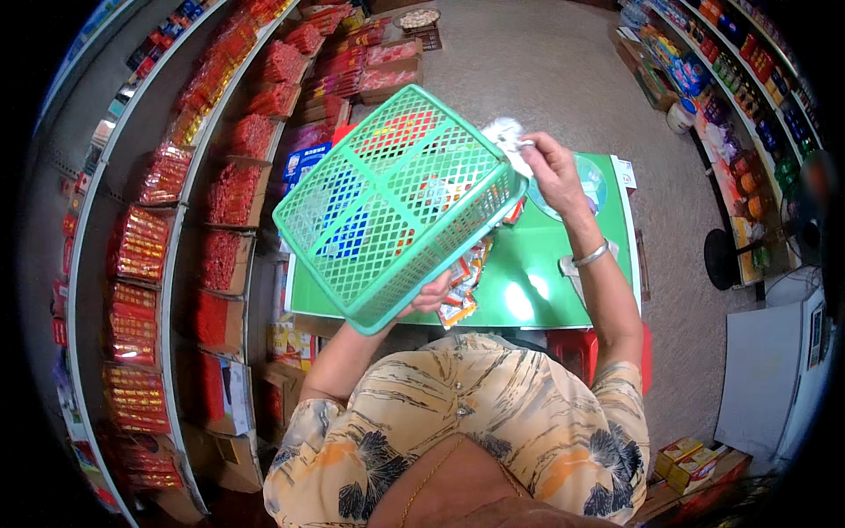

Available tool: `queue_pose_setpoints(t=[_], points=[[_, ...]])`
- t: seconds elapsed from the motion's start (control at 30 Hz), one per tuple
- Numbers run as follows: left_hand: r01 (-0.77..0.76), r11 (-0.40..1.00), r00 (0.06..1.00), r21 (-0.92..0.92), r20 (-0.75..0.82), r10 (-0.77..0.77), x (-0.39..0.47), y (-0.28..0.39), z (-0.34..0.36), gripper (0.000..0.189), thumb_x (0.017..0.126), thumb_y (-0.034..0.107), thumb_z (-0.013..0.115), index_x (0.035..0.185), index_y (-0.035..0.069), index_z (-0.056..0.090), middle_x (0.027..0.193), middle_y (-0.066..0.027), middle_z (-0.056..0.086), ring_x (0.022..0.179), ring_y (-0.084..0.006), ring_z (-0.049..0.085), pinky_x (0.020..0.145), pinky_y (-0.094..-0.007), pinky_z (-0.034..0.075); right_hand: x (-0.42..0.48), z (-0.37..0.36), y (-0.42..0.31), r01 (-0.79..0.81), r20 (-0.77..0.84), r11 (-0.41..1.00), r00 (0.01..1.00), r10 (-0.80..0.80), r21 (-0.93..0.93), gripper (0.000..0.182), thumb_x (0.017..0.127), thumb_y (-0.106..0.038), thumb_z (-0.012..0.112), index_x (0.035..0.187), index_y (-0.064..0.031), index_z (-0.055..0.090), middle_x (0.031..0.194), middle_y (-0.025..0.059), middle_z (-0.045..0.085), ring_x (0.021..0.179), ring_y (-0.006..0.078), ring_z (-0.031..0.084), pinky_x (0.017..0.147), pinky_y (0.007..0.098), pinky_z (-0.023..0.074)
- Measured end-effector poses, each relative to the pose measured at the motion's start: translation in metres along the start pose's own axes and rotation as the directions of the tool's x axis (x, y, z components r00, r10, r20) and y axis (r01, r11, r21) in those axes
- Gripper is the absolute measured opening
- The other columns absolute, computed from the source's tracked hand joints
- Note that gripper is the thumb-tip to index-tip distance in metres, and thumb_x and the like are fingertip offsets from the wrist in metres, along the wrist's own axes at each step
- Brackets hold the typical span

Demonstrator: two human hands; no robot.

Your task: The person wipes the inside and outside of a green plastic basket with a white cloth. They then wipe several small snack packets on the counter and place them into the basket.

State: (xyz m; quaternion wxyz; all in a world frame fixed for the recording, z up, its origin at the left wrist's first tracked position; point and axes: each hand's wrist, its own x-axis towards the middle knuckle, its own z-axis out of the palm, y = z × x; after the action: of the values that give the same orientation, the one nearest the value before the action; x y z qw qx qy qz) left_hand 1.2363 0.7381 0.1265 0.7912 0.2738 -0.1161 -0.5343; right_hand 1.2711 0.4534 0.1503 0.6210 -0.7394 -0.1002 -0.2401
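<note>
A green plastic mesh basket (389,198) is tilted above the table, its crossed bottom facing up towards me. My left hand (432,294) grips its lower rim from beneath. At the basket's upper right end, my right hand (551,165) holds a crumpled white cloth or tissue (505,135) against the corner. Below lies a green tabletop (528,257). Small orange and white packets (459,307) lie on it beside the basket, partly covered by it. Blue and red packages show through the mesh. A round, clear green-rimmed item (584,188) lies behind my right wrist.
A light cloth (571,267) lies near my right forearm. Shelves of red packaged goods (138,244) line the left side, and drink shelves (752,72) the right. A red plastic stool (571,346) stands under the table edge. A white appliance (759,376) is at the lower right.
</note>
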Motion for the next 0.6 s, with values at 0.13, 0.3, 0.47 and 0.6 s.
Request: queue_pose_setpoints(t=[0.13, 0.3, 0.47, 0.6], points=[[-0.017, 1.0, 0.997, 0.015, 0.073, 0.016, -0.005, 0.002, -0.01, 0.056, 0.088, 0.057, 0.042, 0.097, 0.002, 0.048, 0.055, -0.0036, 0.037, 0.039, -0.0096, 0.032, 0.035, -0.0234, 0.025, -0.011, 0.004, -0.025, -0.015, 0.156, 0.987, 0.987, 0.04, -0.157, 0.024, 0.086, -0.009, 0.05, 0.105, 0.0031, 0.058, 0.074, 0.0025, 0.055, 0.07, 0.0081, 0.05, 0.062, 0.0242, 0.0412], [-0.004, 0.988, 0.997, 0.158, -0.071, 0.015, -0.012, 0.003, -0.006, 0.058, 0.089, 0.055, 0.042, 0.105, 0.001, 0.055, 0.057, -0.0034, 0.038, 0.04, -0.0102, 0.034, 0.034, -0.0234, 0.024, -0.022, 0.009, -0.036, -0.064, 0.202, 0.985, 0.975, 0.095, -0.158, 0.023, 0.088, -0.013, 0.049, 0.103, 0.0017, 0.058, 0.08, 0.0027, 0.057, 0.073, 0.0085, 0.05, 0.065, 0.0255, 0.0422], [-0.005, 0.998, 0.994, 0.063, 0.113, -0.002, -0.023, 0.011, -0.031, 0.049, 0.092, 0.033, 0.051, 0.131, 0.005, 0.042, 0.073, -0.0073, 0.053, 0.053, -0.0101, 0.048, 0.046, -0.0254, 0.04, -0.013, 0.009, -0.021, -0.141, 0.284, 0.99, 0.95, 0.126, 0.031, 0.019, 0.09, -0.016, 0.051, 0.097, 0.0, 0.057, 0.079, -0.003, 0.055, 0.072, 0.0055, 0.047, 0.063, 0.0217, 0.0391], [-0.022, 0.985, 0.999, 0.169, 0.035, 0.016, -0.031, 0.019, -0.025, 0.049, 0.091, 0.03, 0.052, 0.132, 0.005, 0.041, 0.077, -0.0078, 0.054, 0.057, -0.0101, 0.049, 0.05, -0.0255, 0.041, 0.008, 0.014, -0.027, -0.154, 0.317, 0.988, 0.938, 0.143, 0.011, 0.02, 0.091, -0.02, 0.052, 0.09, -0.0002, 0.058, 0.078, -0.0044, 0.053, 0.071, 0.0042, 0.045, 0.062, 0.0211, 0.0377]])
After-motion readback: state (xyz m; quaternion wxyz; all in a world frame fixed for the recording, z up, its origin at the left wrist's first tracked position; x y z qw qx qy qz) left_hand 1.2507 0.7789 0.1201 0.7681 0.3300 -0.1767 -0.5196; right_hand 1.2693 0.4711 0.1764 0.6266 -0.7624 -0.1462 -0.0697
